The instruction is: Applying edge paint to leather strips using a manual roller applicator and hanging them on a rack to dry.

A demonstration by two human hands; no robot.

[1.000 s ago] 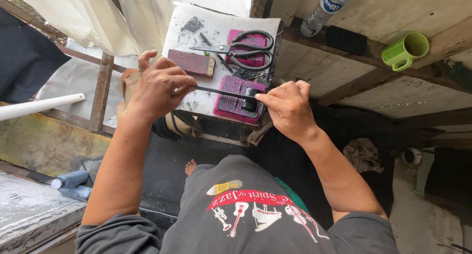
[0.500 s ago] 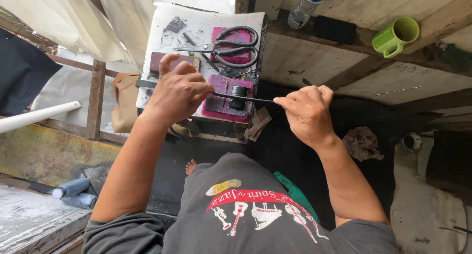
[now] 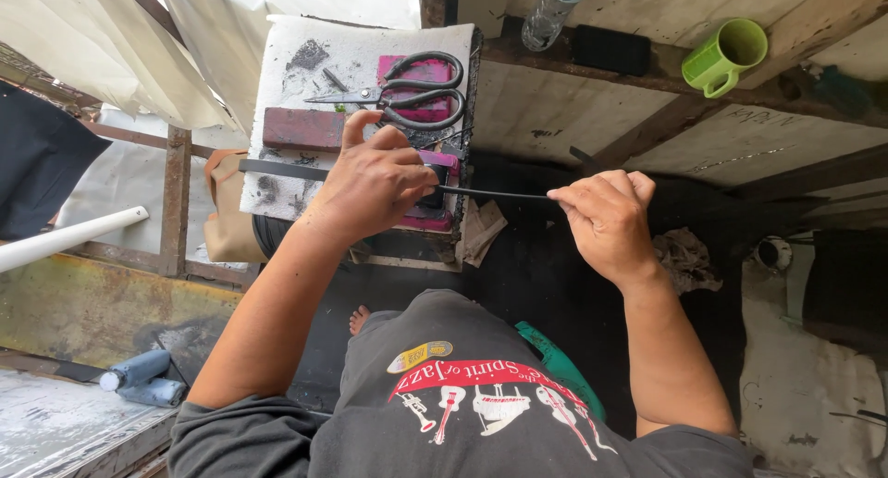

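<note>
A thin black strip stretches between both hands: the left hand has its fingers clamped on it over the small desk, the right hand pinches its other end. Black scissors lie just beyond the left fingers.

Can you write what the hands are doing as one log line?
left hand: presses black strip on white block | right hand: pinches strip end | scissors: idle
</note>
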